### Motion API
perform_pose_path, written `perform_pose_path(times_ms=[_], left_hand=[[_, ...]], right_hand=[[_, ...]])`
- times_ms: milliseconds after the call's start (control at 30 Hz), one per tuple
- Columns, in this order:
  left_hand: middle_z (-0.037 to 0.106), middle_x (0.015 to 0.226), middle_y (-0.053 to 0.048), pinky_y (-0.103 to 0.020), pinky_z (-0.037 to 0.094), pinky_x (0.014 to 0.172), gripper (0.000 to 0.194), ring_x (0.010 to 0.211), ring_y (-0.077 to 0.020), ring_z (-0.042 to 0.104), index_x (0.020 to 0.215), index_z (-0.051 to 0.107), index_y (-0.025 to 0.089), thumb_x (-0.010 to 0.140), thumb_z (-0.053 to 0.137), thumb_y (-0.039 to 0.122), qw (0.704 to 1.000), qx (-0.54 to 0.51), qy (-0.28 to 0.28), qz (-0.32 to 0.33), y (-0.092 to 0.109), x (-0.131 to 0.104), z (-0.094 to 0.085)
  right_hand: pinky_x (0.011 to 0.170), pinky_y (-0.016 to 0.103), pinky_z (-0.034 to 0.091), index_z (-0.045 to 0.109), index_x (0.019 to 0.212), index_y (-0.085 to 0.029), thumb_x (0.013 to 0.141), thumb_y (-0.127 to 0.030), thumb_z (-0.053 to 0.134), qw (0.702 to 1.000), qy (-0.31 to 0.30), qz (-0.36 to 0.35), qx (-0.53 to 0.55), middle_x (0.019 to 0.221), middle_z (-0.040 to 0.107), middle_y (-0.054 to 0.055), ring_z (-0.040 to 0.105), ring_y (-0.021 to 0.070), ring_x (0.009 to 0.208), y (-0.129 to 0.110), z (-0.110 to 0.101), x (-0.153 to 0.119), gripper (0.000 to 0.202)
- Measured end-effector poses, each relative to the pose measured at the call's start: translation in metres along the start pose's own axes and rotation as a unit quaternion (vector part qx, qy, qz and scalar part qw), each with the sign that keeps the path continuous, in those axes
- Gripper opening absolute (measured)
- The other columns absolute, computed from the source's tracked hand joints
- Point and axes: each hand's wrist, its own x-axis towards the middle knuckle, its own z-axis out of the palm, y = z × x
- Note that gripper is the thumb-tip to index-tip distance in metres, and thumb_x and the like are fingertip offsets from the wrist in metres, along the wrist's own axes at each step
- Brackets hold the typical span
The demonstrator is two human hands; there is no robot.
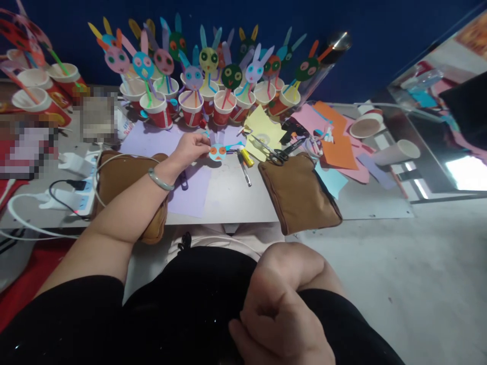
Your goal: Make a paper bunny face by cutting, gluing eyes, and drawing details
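My left hand (193, 148), with a pale bangle on the wrist, reaches over the table. Its thumb and fingers pinch the left edge of a small light-blue paper rabbit head (217, 155) with orange eyes and purple ears. Much closer to the camera, my right hand (287, 314) is raised above my lap, its fingers curled in and nothing visible in them. Right of the rabbit head lie a yellow glue tube (247, 157) and a pen (244, 171). Purple paper (196, 195) is spread beneath my left hand.
Red-and-white paper cups (155, 110) with paper rabbits on straws line the back. Black-handled scissors (278, 156) lie near yellow paper (266, 129). Brown cushions (300, 195) rest at the front edge. A power strip (85, 195) with cables is at left; orange paper (340, 152) lies at right.
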Motion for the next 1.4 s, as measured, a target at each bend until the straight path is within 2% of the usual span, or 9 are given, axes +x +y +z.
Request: perform_pose_path(times_ms=[200, 367, 533, 633, 833, 1100, 1233, 1300, 1400], left_hand=[[0.063, 0.053, 0.004, -0.02, 0.044, 0.054, 0.014, 0.051, -0.0098, 0.059, 0.069, 0.065, 0.016, 0.07, 0.074, 0.004, 1.0, 0.009, 0.001, -0.001, 0.001, -0.001, 0.0], [0.063, 0.055, 0.004, -0.02, 0.046, 0.057, 0.014, 0.052, -0.0092, 0.06, 0.072, 0.066, 0.015, 0.07, 0.074, 0.004, 1.0, -0.001, -0.004, -0.003, -0.001, -0.001, 0.0], [0.064, 0.057, 0.003, -0.021, 0.046, 0.057, 0.014, 0.052, -0.0093, 0.06, 0.073, 0.066, 0.015, 0.07, 0.075, 0.005, 1.0, 0.005, -0.001, -0.009, -0.002, 0.0, 0.0], [0.064, 0.057, 0.003, -0.022, 0.048, 0.057, 0.016, 0.054, -0.0099, 0.061, 0.074, 0.066, 0.015, 0.068, 0.078, 0.006, 1.0, 0.0, -0.006, -0.005, -0.003, 0.001, -0.001], [0.066, 0.06, 0.003, -0.021, 0.051, 0.058, 0.017, 0.055, -0.0094, 0.062, 0.076, 0.067, 0.015, 0.066, 0.079, 0.007, 1.0, -0.01, -0.011, -0.015, -0.001, -0.001, -0.001], [0.067, 0.056, 0.002, -0.021, 0.049, 0.053, 0.014, 0.052, -0.0124, 0.064, 0.077, 0.069, 0.016, 0.069, 0.077, 0.007, 0.999, 0.01, -0.034, -0.037, -0.004, -0.004, 0.003], [0.065, 0.053, 0.003, -0.019, 0.047, 0.05, 0.014, 0.048, -0.0104, 0.062, 0.077, 0.068, 0.015, 0.071, 0.077, 0.006, 0.997, 0.039, -0.06, -0.035, -0.005, -0.006, 0.005], [0.064, 0.052, 0.003, -0.019, 0.049, 0.051, 0.015, 0.049, -0.0113, 0.063, 0.078, 0.067, 0.015, 0.072, 0.076, 0.005, 0.995, 0.053, -0.072, -0.033, -0.003, -0.008, 0.007], [0.063, 0.049, 0.003, -0.021, 0.051, 0.053, 0.016, 0.05, -0.0138, 0.066, 0.079, 0.066, 0.015, 0.074, 0.075, 0.003, 0.993, 0.068, -0.089, -0.035, 0.001, -0.011, 0.01]], right_hand=[[0.043, 0.038, 0.052, 0.075, 0.078, -0.032, 0.099, -0.02, 0.061, 0.965, 0.241, -0.084, 0.054, 0.057, 0.067, -0.007, 0.062, 0.0174, 0.045, -0.023, 0.064, 0.013, 0.029], [0.048, 0.039, 0.052, 0.061, 0.061, -0.03, 0.093, -0.032, 0.067, 0.925, 0.136, -0.348, 0.062, 0.079, 0.077, -0.008, 0.062, 0.0162, 0.055, 0.016, 0.089, 0.008, 0.033], [0.047, 0.037, 0.049, 0.065, 0.074, -0.036, 0.085, -0.043, 0.069, 0.882, 0.047, -0.461, 0.081, 0.091, 0.079, -0.009, 0.061, 0.0178, 0.062, 0.046, 0.1, 0.016, 0.014], [0.047, 0.037, 0.046, 0.064, 0.074, -0.037, 0.085, -0.049, 0.063, 0.835, 0.079, -0.531, 0.119, 0.086, 0.077, -0.007, 0.057, 0.0193, 0.06, 0.049, 0.106, 0.037, 0.016], [0.047, 0.036, 0.044, 0.06, 0.069, -0.034, 0.083, -0.039, 0.058, 0.791, 0.17, -0.562, 0.17, 0.08, 0.075, -0.004, 0.056, 0.0203, 0.06, 0.049, 0.111, 0.06, 0.015], [0.047, 0.036, 0.048, 0.069, 0.075, -0.036, 0.087, -0.058, 0.064, 0.832, 0.026, -0.548, 0.082, 0.098, 0.078, -0.005, 0.059, 0.0171, 0.062, 0.062, 0.112, 0.029, 0.025], [0.05, 0.03, 0.051, 0.075, 0.106, -0.045, 0.092, -0.052, 0.067, 0.798, 0.009, -0.602, 0.039, 0.099, 0.077, -0.005, 0.06, 0.0142, 0.066, 0.07, 0.098, 0.065, 0.018], [0.05, 0.027, 0.048, 0.071, 0.126, -0.048, 0.093, -0.044, 0.07, 0.777, 0.001, -0.63, 0.014, 0.092, 0.074, -0.005, 0.057, 0.013, 0.063, 0.074, 0.092, 0.087, 0.033], [0.046, 0.024, 0.041, 0.076, 0.121, -0.035, 0.094, -0.034, 0.072, 0.785, 0.009, -0.62, -0.008, 0.078, 0.067, -0.004, 0.049, 0.0106, 0.058, 0.077, 0.084, 0.107, 0.027]])
